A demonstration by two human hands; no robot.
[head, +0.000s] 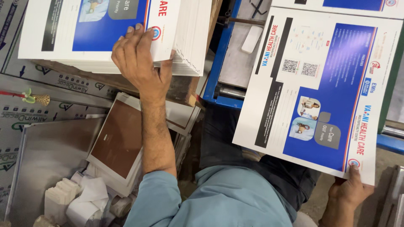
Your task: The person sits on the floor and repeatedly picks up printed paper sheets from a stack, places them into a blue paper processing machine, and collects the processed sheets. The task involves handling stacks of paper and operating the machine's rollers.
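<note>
My left hand [139,59] rests on the corner of the top sheet of a thick stack of printed sheets [185,46] at the upper left, fingers on top and thumb at the stack's edge. The sheets are white with a blue panel, small photos and red lettering. My right hand [349,189] pinches the near corner of one loose printed sheet [320,84] of the same design, holding it flat over the blue machine at the right. My light blue sleeve [160,193] and shirt fill the bottom centre.
A blue-framed machine bed [223,54] with a grey metal plate lies under the loose sheet. Brown-faced boards [120,138] lean below the stack. Grey metal sheet [46,155] and crumpled white paper [84,197] lie at the lower left. Another printed sheet [349,6] is at the top right.
</note>
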